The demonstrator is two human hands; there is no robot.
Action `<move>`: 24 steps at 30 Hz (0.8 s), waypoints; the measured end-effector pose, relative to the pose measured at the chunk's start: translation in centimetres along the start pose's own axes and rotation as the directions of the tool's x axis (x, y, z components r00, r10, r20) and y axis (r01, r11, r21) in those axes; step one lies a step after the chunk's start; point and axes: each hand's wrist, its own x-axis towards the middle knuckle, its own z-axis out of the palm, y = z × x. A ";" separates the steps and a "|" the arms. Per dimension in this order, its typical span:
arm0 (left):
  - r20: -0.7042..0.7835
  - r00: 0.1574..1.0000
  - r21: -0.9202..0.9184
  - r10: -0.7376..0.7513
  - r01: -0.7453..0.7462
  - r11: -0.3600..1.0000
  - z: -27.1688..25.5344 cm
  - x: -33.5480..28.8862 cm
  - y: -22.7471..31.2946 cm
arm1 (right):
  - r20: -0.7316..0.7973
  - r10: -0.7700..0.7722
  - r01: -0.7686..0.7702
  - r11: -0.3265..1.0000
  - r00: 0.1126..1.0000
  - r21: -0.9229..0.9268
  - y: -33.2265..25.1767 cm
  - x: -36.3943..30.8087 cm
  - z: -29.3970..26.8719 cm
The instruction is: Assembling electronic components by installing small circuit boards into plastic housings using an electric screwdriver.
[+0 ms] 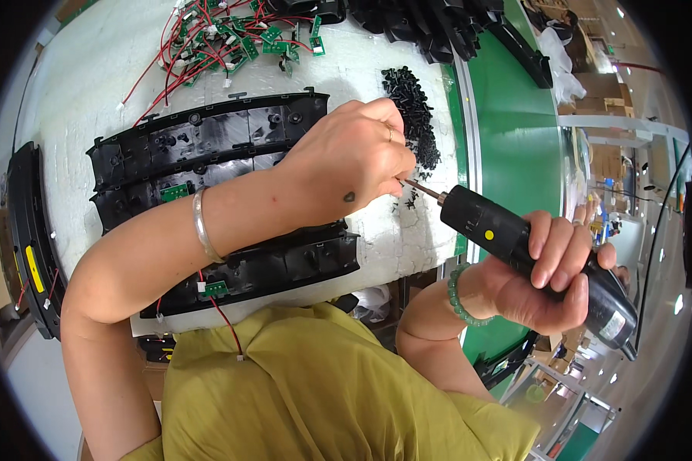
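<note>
My right hand point(550, 273) grips a black electric screwdriver point(507, 234) held level, its thin bit point(423, 189) pointing left. My left hand point(354, 157) reaches across with fingers pinched at the bit's tip; whatever is between the fingertips is too small to make out. Under my left forearm lie long black plastic housings point(207, 138) with small green circuit boards point(175, 192) and red wires set in them. A pile of small black screws point(411, 107) lies just beyond my left hand, with a few loose ones point(407, 203) below the bit.
The housings rest on a white foam pad point(77, 84). Several green boards with red wires point(223, 42) are heaped at the back. More black parts point(430, 27) are stacked at the back right. A green conveyor belt point(515, 131) runs along the right. Another black part point(27, 230) stands at the left edge.
</note>
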 end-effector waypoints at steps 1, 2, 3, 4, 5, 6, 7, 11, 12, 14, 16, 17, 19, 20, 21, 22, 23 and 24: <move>-0.027 1.000 -0.019 -0.013 0.012 1.000 -0.1 0.1 0.2 | 0.019 -0.003 0.003 1.000 1.000 0.025 -0.3 0.0 0.0; -0.054 0.998 -0.038 -0.027 0.025 0.999 -0.1 0.2 0.3 | 0.030 0.006 -0.006 1.000 1.000 0.020 -0.5 0.1 0.2; -0.051 0.998 -0.042 -0.024 0.022 0.999 -0.3 0.3 0.5 | 0.026 0.004 -0.004 1.000 1.000 0.016 -0.8 0.2 0.4; -0.060 0.998 -0.046 -0.022 0.019 0.999 -0.5 0.2 0.6 | 0.035 0.032 -0.032 0.999 0.999 0.011 -0.9 0.2 0.7; -0.069 0.997 -0.050 -0.019 0.016 0.999 -0.7 0.1 0.7 | 0.044 0.059 -0.059 0.998 0.997 0.006 -0.8 0.2 0.8; -0.069 0.997 -0.047 -0.022 0.019 0.999 -0.8 0.0 0.7 | 0.064 0.021 -0.025 0.998 0.998 0.066 -0.7 0.1 0.5; -0.050 0.998 -0.075 -0.034 0.030 0.997 -0.9 -0.1 0.8 | 0.065 0.021 -0.026 0.997 0.998 0.072 -0.7 0.2 0.5; -0.040 0.999 -0.117 0.031 -0.035 0.993 -1.1 -0.3 0.6 | 0.048 0.000 -0.004 0.995 0.999 0.095 -0.8 -0.1 1.6; 0.019 1.000 -0.109 0.025 -0.023 0.994 -1.3 -0.3 0.7 | 0.061 -0.005 0.001 0.998 0.998 0.058 -0.7 -0.2 2.1; 0.019 1.000 -0.077 0.021 -0.020 0.997 -1.4 -0.4 1.1 | 0.100 -0.010 0.006 0.999 0.995 0.035 -0.5 -0.4 2.6; 0.023 0.999 -0.052 0.024 -0.023 0.998 -1.7 -0.5 1.1 | 0.116 0.001 -0.003 1.000 0.993 0.026 -0.5 -0.3 3.0; 0.075 0.997 -0.038 0.009 -0.006 0.999 -1.9 -0.5 1.1 | 0.125 0.007 -0.008 1.000 0.992 0.004 -0.5 -0.3 3.1; 0.179 0.984 -0.006 -0.024 0.025 1.000 -2.3 -0.5 0.9 | 0.159 0.009 -0.006 1.000 0.987 -0.021 0.1 -0.4 2.8; 0.176 0.984 0.000 -0.026 0.026 1.000 -2.4 -0.4 0.4 | 0.172 0.038 -0.029 0.998 0.984 -0.052 0.6 -0.5 2.6; 0.077 0.996 0.063 0.034 -0.039 0.997 -2.6 -0.2 -0.3 | 0.185 0.067 -0.052 0.995 0.980 -0.085 1.0 -0.6 2.4; -0.020 0.995 0.132 0.102 -0.099 0.986 -3.0 0.1 -1.1 | 0.195 0.082 -0.070 0.995 0.977 -0.067 1.3 -0.7 2.1; 0.082 0.994 0.283 0.070 -0.091 0.955 -4.0 0.8 -2.1 | 0.197 0.082 -0.070 0.995 0.977 -0.067 1.3 -0.8 1.8; 0.117 0.990 0.343 -0.077 0.032 0.939 -4.6 1.9 -3.3 | 0.125 0.041 -0.033 0.997 0.991 -0.063 1.3 -0.9 1.5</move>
